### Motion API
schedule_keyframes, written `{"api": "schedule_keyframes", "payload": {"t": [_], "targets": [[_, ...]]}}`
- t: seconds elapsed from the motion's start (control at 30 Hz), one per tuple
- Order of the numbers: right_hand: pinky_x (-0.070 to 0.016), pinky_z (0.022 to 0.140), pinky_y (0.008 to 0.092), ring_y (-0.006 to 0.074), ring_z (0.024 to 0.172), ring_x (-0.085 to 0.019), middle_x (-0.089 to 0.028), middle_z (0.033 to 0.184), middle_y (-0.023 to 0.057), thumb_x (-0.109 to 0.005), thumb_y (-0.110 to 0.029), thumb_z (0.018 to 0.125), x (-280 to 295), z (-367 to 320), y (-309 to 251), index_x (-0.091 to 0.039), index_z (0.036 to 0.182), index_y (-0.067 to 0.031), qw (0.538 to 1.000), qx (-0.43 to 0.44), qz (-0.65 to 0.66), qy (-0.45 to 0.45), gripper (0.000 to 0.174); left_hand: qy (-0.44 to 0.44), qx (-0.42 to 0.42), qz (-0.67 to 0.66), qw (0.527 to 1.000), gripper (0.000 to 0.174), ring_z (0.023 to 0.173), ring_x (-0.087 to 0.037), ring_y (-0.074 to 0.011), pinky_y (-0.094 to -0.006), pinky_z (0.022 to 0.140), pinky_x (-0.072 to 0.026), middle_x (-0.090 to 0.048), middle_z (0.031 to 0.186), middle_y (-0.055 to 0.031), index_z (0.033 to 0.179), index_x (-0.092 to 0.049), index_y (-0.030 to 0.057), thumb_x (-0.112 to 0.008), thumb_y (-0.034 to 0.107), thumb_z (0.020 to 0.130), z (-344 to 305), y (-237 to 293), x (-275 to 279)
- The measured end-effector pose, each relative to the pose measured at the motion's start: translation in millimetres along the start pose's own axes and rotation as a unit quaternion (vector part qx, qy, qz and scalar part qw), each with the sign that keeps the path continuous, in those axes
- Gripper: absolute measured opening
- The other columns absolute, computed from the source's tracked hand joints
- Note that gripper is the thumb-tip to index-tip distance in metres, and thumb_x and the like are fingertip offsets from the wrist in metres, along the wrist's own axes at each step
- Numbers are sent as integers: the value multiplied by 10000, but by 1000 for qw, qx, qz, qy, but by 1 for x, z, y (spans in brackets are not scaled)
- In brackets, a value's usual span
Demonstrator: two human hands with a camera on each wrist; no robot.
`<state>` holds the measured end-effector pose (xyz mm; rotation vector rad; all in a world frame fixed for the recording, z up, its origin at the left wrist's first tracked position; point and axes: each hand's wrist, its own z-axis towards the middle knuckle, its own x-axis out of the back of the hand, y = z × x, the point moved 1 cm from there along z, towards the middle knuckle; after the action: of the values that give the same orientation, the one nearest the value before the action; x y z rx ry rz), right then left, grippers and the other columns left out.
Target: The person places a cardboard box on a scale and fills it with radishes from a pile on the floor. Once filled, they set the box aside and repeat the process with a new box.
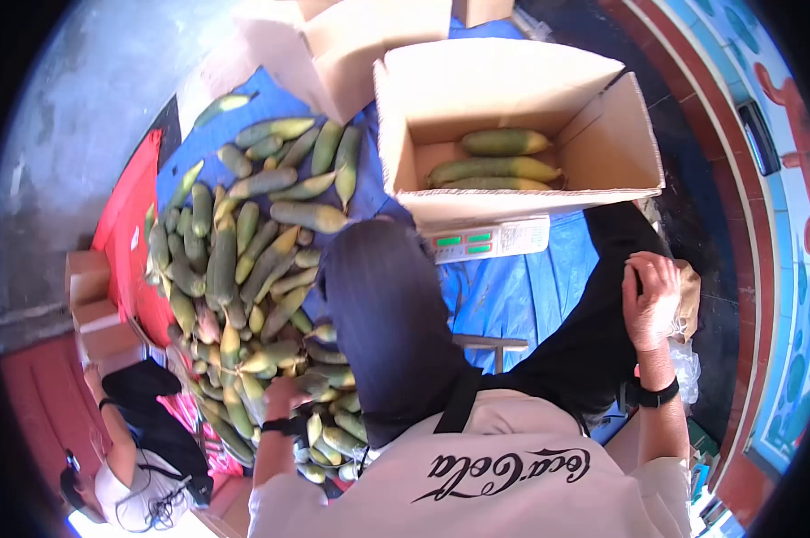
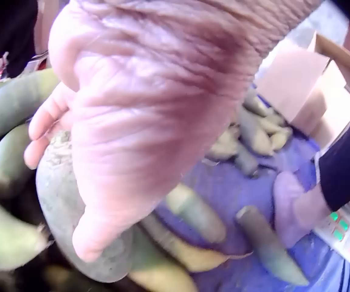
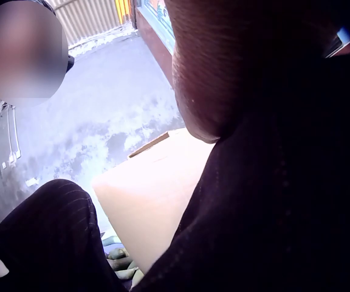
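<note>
A big pile of green and yellow cucumbers (image 1: 243, 260) lies on a blue tarp (image 1: 521, 287). My left hand (image 1: 284, 393) reaches into the near end of the pile. In the left wrist view this hand (image 2: 150, 109) grips a thick green cucumber (image 2: 59, 201), with the fingers (image 2: 41, 125) curled over its top and the thumb along its side. My right hand (image 1: 651, 300) rests on my right knee, on the black trousers (image 1: 584, 341), and holds nothing. The right wrist view shows only the heel of that hand (image 3: 223, 79) against the dark cloth.
An open cardboard box (image 1: 620, 134) with three cucumbers stands on a scale (image 1: 490, 239) ahead of me. More boxes (image 1: 360, 45) stand behind it. Another person (image 1: 136, 448) crouches at the lower left beside small boxes (image 1: 95, 305) and a red cloth (image 1: 122, 215).
</note>
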<state>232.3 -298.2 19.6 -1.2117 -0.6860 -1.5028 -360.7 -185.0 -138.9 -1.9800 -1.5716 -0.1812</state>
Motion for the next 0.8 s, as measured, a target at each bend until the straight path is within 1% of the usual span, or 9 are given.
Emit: {"api": "schedule_keyframes", "payload": {"t": [0.03,0.1,0.23,0.3,0.37,0.43,0.53,0.7,0.8], "targets": [[-425,779,373,262,849,-570,-608,888,65,-627,-26,737,1,0,1,-592,817,-52,1000,-4,-1,2,91,13,-8,-35,999,671,994,-621,-315,-405,828,-502,-652,1054,-152,1015,-646,20,-750,522,582,6,-20,14],[-427,783,371,265,848,-568,-603,889,67,-632,-27,729,3,1,0,-592,825,-51,1000,-6,4,5,107,113,-6,-242,964,659,935,-639,-308,-396,797,-493,-669,969,-178,1021,-636,-2,-761,492,603,6,-52,49],[-430,784,372,267,845,-568,-600,895,70,-638,-32,724,4,0,5,-591,833,-51,1000,-14,16,16,120,332,-145,-384,849,490,871,-612,-198,-330,764,-479,-659,933,-134,1105,-578,-25,-714,283,750,-93,-17,200],[-430,779,373,267,843,-567,-600,897,69,-640,-35,722,6,-1,6,-590,832,-51,999,-13,35,17,121,336,-282,-461,771,505,908,-594,-198,-333,773,-483,-641,1011,-104,1185,-533,-23,-687,240,782,-140,23,261],[-430,775,372,264,839,-567,-599,896,66,-641,-33,720,9,-1,6,-589,830,-51,999,-18,42,22,123,291,-348,-483,749,507,893,-573,-166,-307,746,-491,-619,1034,-72,1211,-524,-11,-677,230,792,-167,61,307],[-430,773,371,263,838,-566,-597,894,63,-643,-32,718,10,-3,9,-587,828,-51,998,-27,49,18,125,180,-418,-455,765,521,836,-562,-129,-274,698,-493,-608,984,-53,1231,-513,-5,-668,245,801,-188,108,347],[-432,761,373,264,823,-571,-602,886,68,-651,-25,707,9,-6,15,-591,825,-47,997,-25,59,34,134,114,-476,-295,820,521,765,-539,-101,-256,634,-463,-579,904,-34,1169,-527,-14,-652,345,813,-205,197,387],[-436,751,367,255,813,-576,-609,877,67,-663,-14,684,13,-5,20,-595,819,-46,995,-28,84,35,154,13,-482,-139,865,386,628,-541,-121,-269,564,-462,-542,761,-40,1028,-551,2,-608,343,858,-186,333,403],[-436,746,362,252,809,-574,-609,876,60,-664,-11,678,12,-7,24,-596,820,-47,995,-28,83,37,161,102,-493,-100,858,274,597,-531,-132,-272,552,-455,-542,719,-34,952,-543,-6,-594,248,864,-191,375,392]]}}
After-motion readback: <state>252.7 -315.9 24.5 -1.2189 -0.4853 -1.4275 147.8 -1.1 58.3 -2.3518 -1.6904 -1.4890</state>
